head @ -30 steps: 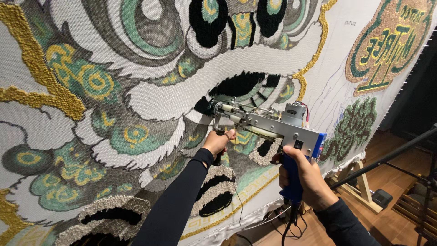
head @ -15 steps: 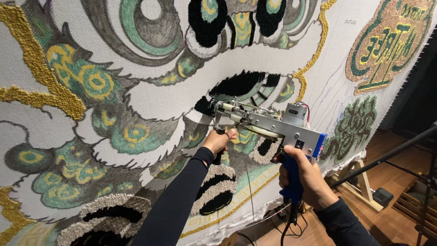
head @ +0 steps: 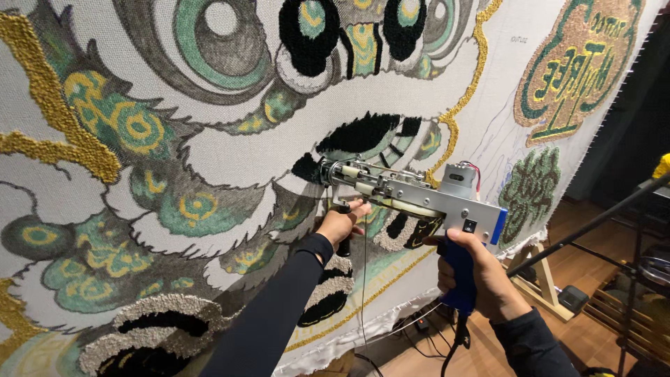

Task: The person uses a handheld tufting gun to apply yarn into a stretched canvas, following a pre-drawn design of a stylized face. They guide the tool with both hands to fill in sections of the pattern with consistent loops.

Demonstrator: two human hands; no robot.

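Oval tufted emblem (head: pixel 574 66) at upper right of cloth, tan ground, gold edge, green lettering, mirrored

The tufting gun's (head: pixel 419 199) front handle was hidden inside the left hand (head: pixel 340 225); beneath the gun, its cord (head: pixel 452 349) was cut off by the bottom edge.

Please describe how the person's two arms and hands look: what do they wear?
Both arms are covered by long, close-fitting black sleeves that end at the wrists. The left hand and the right hand are bare: no gloves, and no rings, watch or bracelets show. The sleeves are plain, with no visible markings.
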